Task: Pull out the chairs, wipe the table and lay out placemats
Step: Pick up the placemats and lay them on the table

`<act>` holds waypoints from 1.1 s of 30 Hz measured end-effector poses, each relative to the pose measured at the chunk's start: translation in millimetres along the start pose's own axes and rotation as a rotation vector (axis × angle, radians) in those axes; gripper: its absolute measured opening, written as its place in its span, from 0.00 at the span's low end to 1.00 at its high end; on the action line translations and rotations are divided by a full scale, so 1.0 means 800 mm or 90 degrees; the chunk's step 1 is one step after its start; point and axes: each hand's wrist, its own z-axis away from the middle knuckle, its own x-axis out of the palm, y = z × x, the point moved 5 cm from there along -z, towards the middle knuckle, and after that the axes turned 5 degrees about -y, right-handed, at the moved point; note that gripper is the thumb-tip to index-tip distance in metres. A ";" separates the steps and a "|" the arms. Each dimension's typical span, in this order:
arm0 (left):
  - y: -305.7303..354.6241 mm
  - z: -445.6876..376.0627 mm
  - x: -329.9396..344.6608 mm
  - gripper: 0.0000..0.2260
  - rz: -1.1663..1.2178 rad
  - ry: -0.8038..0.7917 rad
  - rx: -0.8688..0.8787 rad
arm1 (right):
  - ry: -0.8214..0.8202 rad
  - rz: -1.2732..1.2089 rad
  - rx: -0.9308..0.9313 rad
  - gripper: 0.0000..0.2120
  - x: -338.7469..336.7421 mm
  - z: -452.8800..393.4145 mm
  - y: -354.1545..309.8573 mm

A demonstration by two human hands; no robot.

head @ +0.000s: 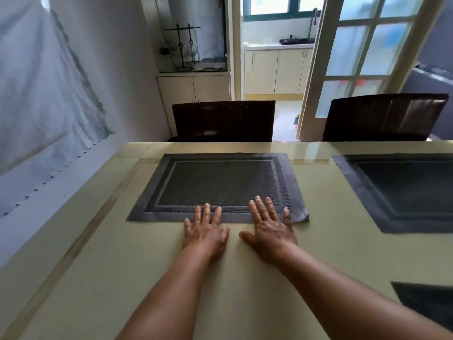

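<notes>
- Both hands lie flat, fingers straight: the left hand [206,228] and right hand [269,224] press their fingertips on the near edge of a dark placemat [218,185], gripping nothing.
- The mat lies on the far side of the glossy surface [137,278], before a dark chair [223,121].
- Risk: the surface looks slick, so an uneven push could skew the mat or slide it toward the far edge; its near right corner seems slightly lifted.
- A second mat [404,192] lies to the right before another chair [384,117]; a third mat [426,303] shows at the near right edge.
- Nothing stands between hands and mat.
</notes>
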 end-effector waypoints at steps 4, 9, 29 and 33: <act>0.054 0.050 0.014 0.27 0.015 -0.004 0.078 | 0.005 -0.040 -0.019 0.32 0.003 0.046 0.002; 0.135 0.126 0.035 0.29 0.103 -0.023 0.105 | -0.015 -0.040 -0.037 0.27 -0.014 0.126 0.034; 0.545 0.384 0.177 0.29 0.044 -0.178 0.295 | -0.115 0.019 0.247 0.28 -0.026 0.490 0.459; 0.558 0.394 0.187 0.30 0.017 -0.202 0.251 | -0.215 0.021 0.275 0.32 -0.011 0.516 0.488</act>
